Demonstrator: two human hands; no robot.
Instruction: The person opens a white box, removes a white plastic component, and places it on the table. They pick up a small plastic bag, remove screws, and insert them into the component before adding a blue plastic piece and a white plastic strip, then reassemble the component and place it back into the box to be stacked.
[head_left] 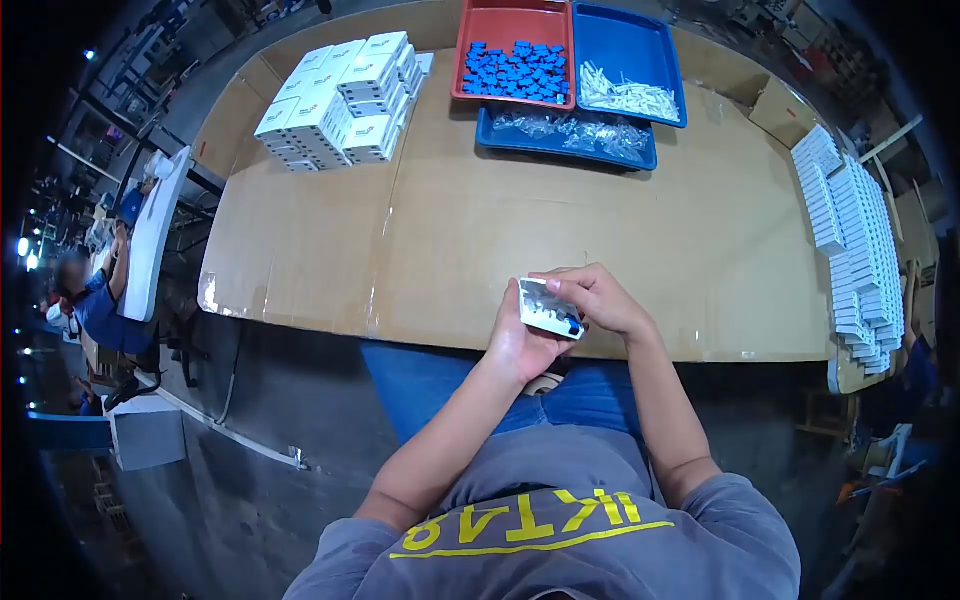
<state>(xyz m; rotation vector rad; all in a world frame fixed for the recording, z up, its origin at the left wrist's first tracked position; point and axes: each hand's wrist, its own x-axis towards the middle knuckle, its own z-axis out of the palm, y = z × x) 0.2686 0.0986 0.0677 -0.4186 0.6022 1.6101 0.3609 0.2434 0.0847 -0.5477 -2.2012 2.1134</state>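
**Small box held over the table edge: drop and spill risk**

The left hand (522,345) cups a small white box (550,308) from below, fingers closed around its underside. The right hand (598,298) comes in from above, fingertips pressed on the box's upper edge, so both hands are clamped on it. A blue part (573,326) shows at the box's lower right corner; whether it is fully seated cannot be told.

Risk: the box sits in the air just at the near edge of the cardboard-covered table (480,220), above the lap. A slackened grip would likely send it to the floor, not the table. Uneven fingertip pressure could crush a flap or push the blue part out.

Pose: both forearms angle inward from the elbows and meet at the box.

Beyond: stacked white boxes (345,100) far left, a red tray (515,55) of blue parts, a blue tray (630,50) of white parts, and rows of flat white boxes (855,230) at the right.
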